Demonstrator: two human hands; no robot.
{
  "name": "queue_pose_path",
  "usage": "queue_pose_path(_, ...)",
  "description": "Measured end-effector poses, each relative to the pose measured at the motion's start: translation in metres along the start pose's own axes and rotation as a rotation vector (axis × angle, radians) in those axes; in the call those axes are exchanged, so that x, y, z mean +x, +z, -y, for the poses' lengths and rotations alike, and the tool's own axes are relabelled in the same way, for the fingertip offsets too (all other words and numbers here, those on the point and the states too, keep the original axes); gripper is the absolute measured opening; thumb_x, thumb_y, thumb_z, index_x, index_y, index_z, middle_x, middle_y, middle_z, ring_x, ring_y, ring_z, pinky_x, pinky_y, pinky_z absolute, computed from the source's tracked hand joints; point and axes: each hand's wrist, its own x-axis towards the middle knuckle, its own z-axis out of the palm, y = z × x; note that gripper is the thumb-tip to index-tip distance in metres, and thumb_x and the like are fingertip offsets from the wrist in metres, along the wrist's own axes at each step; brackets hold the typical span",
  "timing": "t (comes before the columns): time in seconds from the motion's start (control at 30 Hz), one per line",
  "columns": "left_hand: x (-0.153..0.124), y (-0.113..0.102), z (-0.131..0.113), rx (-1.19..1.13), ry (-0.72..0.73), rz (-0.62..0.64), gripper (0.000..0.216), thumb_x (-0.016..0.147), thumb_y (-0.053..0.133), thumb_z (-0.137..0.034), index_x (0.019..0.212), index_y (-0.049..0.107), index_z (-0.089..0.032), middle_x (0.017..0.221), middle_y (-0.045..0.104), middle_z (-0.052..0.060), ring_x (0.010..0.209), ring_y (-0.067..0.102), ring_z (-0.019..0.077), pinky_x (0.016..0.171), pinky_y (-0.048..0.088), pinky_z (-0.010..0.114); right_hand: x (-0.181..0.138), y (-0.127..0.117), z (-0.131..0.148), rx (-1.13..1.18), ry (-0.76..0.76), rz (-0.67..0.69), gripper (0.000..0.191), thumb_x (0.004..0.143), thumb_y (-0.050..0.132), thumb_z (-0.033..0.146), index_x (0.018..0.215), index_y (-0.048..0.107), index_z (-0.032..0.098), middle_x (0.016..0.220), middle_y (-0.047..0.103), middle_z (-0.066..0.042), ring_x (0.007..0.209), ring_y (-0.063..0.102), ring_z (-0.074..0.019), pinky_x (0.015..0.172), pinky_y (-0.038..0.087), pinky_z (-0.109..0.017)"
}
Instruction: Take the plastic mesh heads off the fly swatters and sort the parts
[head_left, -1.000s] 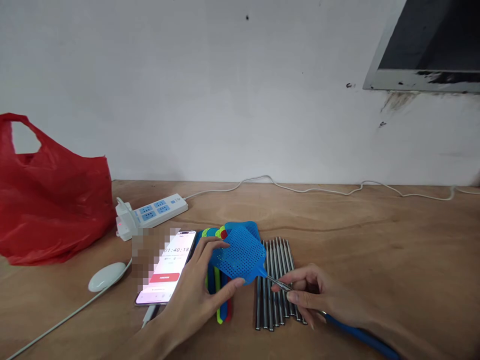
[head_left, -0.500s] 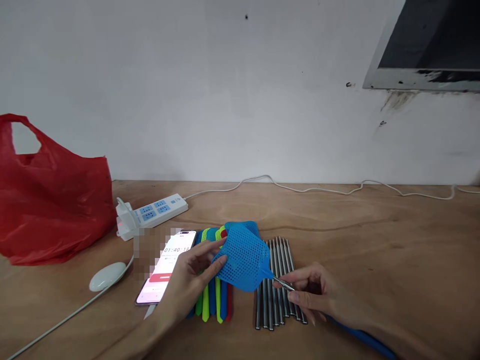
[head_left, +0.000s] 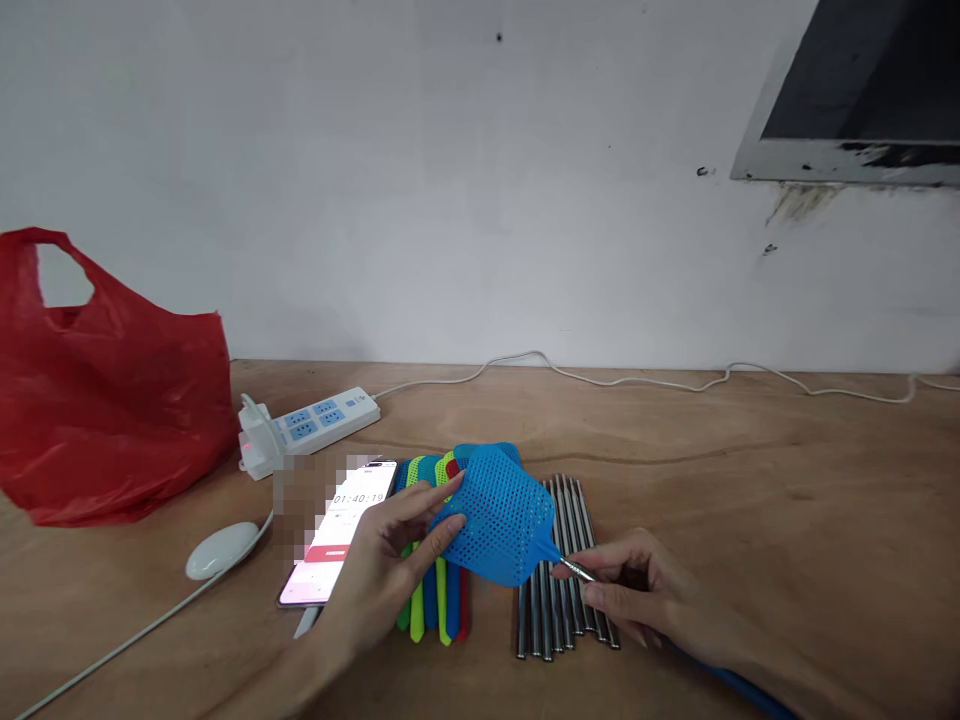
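Pinching a blue mesh paddle point(head_left: 499, 515) at its left edge, the left hand point(head_left: 397, 545) had thumb and fingers closed on the rim. Right hand point(head_left: 637, 590): thumb and fingertips clamped on a metal rod point(head_left: 576, 570) at the paddle's neck; lower fingers hard to make out from where I stood. Paddle was between both hands, over colored plastic pieces point(head_left: 442, 600) and silver rods point(head_left: 555, 610). Lit phone point(head_left: 330, 545) lay beside the left wrist.
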Motion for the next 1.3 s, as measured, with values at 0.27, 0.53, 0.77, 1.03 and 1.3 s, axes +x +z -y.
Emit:
queue_pose_path(0.27, -0.005, 0.003, -0.01, 0.069, 0.006, 0.106, 0.055, 0.098, 0.054, -0.044, 0.15, 0.039, -0.035, 0.126, 0.063, 0.005, 0.098, 0.064, 0.0245, 0.089, 0.056, 0.045, 0.007, -0.008, -0.008, 0.144, 0.004, -0.048, 0.048, 0.087, 0.061, 0.059, 0.097, 0.075, 0.014, 0.038, 0.042, 0.009, 0.031, 0.028, -0.0047, 0.036, 0.019, -0.02)
queue_pose_path(0.53, 0.0, -0.001, -0.006, 0.152, -0.01, 0.021, 0.031, 0.1, 0.048, -0.044, 0.126, 0.057, -0.029, 0.115, 0.066, 0.004, 0.097, 0.066, 0.0232, 0.081, 0.055, 0.036, 0.013, -0.017, 0.001, 0.592, 0.075, -0.42, 0.033, 0.073, 0.08, 0.044, 0.079, 0.073, 0.012, 0.053, 0.049, 0.004, 0.045, 0.037, -0.0051, 0.039, 0.032, -0.016)
queue_pose_path(0.77, 0.0, 0.002, -0.009, 0.256, 0.006, 0.119, 0.028, 0.099, 0.047, -0.04, 0.086, 0.064, -0.022, 0.076, 0.064, -0.001, 0.072, 0.061, 0.0184, 0.064, 0.047, 0.027, 0.009, -0.018, 0.007, 0.806, 0.056, -0.529, 0.024, 0.067, 0.087, 0.034, 0.079, 0.075, 0.016, 0.061, 0.057, 0.004, 0.043, 0.038, -0.0033, 0.034, 0.034, -0.012)
queue_pose_path(1.03, -0.004, 0.004, -0.015, 0.319, 0.119, 0.207, 0.028, 0.103, 0.042, -0.037, 0.091, 0.064, -0.022, 0.086, 0.068, 0.001, 0.08, 0.062, 0.0189, 0.073, 0.046, 0.029, 0.012, -0.009, 0.008, 0.793, -0.043, -0.515, 0.029, 0.068, 0.088, 0.04, 0.08, 0.077, 0.016, 0.087, 0.076, -0.006, 0.074, 0.07, -0.0139, 0.061, 0.057, -0.016)
queue_pose_path(1.3, -0.017, 0.011, -0.018, 0.393, 0.142, 0.477, 0.025, 0.095, 0.059, -0.038, 0.118, 0.062, -0.028, 0.094, 0.067, 0.0, 0.084, 0.062, 0.0186, 0.077, 0.048, 0.029, 0.011, 0.005, 0.009, 0.753, -0.123, -0.515, 0.024, 0.066, 0.09, 0.034, 0.08, 0.079, 0.019, 0.089, 0.076, -0.003, 0.071, 0.069, -0.0106, 0.068, 0.058, -0.017)
